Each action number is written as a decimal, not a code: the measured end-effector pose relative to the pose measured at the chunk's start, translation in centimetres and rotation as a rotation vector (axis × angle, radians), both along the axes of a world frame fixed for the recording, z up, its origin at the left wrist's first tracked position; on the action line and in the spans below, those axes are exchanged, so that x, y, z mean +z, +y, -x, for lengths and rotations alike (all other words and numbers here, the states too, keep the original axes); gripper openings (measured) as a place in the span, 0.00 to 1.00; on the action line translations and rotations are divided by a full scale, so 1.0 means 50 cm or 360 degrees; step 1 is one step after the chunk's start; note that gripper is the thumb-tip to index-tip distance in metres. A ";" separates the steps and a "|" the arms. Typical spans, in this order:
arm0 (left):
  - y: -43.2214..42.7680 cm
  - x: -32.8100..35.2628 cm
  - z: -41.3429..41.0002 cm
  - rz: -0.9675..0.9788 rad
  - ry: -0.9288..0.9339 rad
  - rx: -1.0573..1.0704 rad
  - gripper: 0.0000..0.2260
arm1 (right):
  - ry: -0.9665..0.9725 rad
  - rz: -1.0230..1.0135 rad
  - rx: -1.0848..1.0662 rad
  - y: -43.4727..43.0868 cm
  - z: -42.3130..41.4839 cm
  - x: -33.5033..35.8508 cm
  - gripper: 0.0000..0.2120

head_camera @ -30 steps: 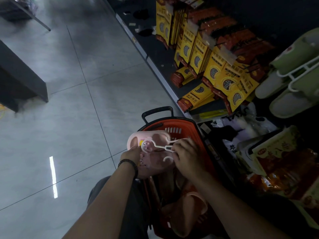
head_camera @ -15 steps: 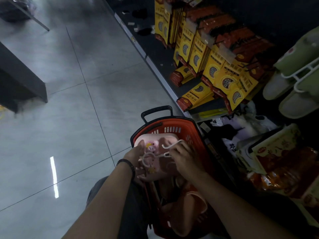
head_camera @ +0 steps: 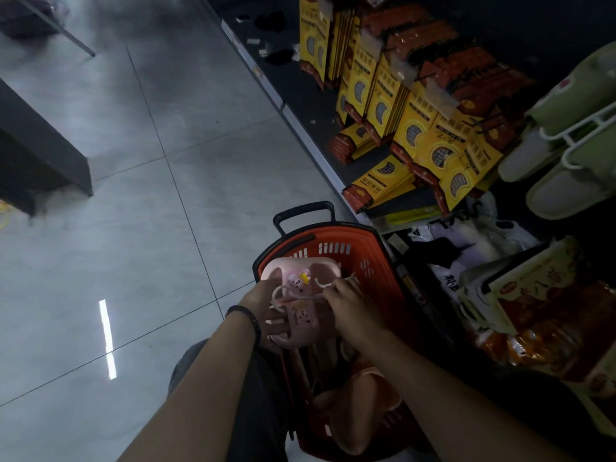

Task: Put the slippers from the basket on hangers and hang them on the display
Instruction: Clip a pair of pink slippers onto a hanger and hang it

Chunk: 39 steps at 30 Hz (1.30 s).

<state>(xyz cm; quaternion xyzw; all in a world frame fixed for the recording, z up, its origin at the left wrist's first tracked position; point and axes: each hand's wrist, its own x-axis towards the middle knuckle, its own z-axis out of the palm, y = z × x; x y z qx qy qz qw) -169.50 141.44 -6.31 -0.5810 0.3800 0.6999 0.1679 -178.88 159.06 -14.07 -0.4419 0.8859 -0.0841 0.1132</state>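
Note:
A pair of pink slippers (head_camera: 301, 288) with small cartoon faces is held over the near end of the red basket (head_camera: 336, 250). My left hand (head_camera: 263, 303) grips the pair from the left side. My right hand (head_camera: 350, 303) pinches a white plastic hanger (head_camera: 300, 296) that lies across the straps. More pink slippers (head_camera: 358, 411) lie deeper in the basket, partly hidden by my right forearm. Green slippers (head_camera: 573, 105) on a white hanger (head_camera: 586, 135) hang on the display at the right edge.
Yellow and red boxes (head_camera: 410, 105) fill the low shelf beyond the basket. Packaged goods (head_camera: 540, 305) and plastic bags (head_camera: 466, 235) crowd the floor right of it. Grey tiled floor (head_camera: 150, 211) spreads to the left, with a dark fixture (head_camera: 40, 155) at the left edge.
The slippers have turned in my hands and come lower towards the basket, and the hanger now lies further across the straps. The view has shifted slightly to the left.

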 end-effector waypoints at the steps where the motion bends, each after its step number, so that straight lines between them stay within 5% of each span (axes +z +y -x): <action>1: -0.001 0.000 0.000 -0.0016 -0.0020 -0.0009 0.26 | -0.0012 -0.0001 0.0007 -0.001 0.000 0.000 0.19; 18: 0.005 -0.001 -0.004 0.0119 -0.0041 -0.0180 0.23 | -0.0077 0.0342 0.0117 0.007 0.041 0.015 0.07; 31: -0.013 -0.006 -0.008 -0.0264 0.0282 -0.0346 0.12 | -0.0320 0.0497 0.0123 0.016 0.048 0.004 0.10; 39: -0.004 -0.018 -0.006 -0.0134 0.0457 -0.0167 0.16 | -0.0387 0.0862 -0.0228 0.045 0.007 0.055 0.11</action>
